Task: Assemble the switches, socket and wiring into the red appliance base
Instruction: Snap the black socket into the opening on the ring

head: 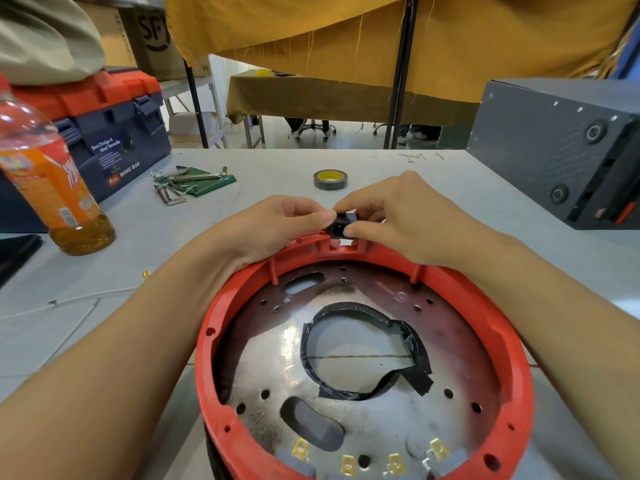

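2 hands (pixel 277 220) (pixel 391 216) on blk socket (pixel 343 221)

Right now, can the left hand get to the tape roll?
Probably not yet: the left hand and right hand both pinch the black socket. Once freed, bare table leads to the tape roll.

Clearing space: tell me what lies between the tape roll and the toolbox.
The head view shows hex keys on a green pouch between tape roll and toolbox.

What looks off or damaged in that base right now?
The black tape around the metal plate's central opening is wrinkled and peeling. The plate is also scorched dark near the far rim of the red base.
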The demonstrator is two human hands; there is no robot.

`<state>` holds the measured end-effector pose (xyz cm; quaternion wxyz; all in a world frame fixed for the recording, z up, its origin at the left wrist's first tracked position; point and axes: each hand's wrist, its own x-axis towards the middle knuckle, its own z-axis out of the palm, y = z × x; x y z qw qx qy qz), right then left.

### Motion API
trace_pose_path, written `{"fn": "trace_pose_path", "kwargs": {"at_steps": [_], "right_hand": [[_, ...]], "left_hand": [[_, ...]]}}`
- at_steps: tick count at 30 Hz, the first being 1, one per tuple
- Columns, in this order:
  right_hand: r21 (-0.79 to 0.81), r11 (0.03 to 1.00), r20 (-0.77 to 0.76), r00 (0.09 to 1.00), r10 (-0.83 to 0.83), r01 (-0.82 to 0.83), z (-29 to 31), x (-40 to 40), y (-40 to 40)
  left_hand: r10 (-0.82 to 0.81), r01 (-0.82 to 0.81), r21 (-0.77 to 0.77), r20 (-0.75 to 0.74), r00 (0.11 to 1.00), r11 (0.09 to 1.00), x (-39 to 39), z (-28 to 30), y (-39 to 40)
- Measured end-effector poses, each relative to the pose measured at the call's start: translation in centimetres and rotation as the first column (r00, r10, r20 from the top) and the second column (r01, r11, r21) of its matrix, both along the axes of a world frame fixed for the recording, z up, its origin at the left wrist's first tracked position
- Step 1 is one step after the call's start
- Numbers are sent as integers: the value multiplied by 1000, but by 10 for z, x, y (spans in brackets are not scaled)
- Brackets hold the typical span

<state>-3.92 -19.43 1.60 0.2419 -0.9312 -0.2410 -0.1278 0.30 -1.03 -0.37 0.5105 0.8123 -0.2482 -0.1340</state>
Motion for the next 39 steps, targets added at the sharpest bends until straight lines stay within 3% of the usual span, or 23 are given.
{"fn": "trace_pose_path", "kwargs": {"at_steps": [21, 39], "right_hand": [[-21, 999, 156, 987, 42, -39, -8, -1, 0], [-74, 997, 181, 983, 15, -2, -11, 1, 1]], "left_hand": [[-20, 5, 61, 256, 967, 998, -1, -1, 2], [-6, -5, 43, 251, 968, 999, -4, 0, 3]]}}
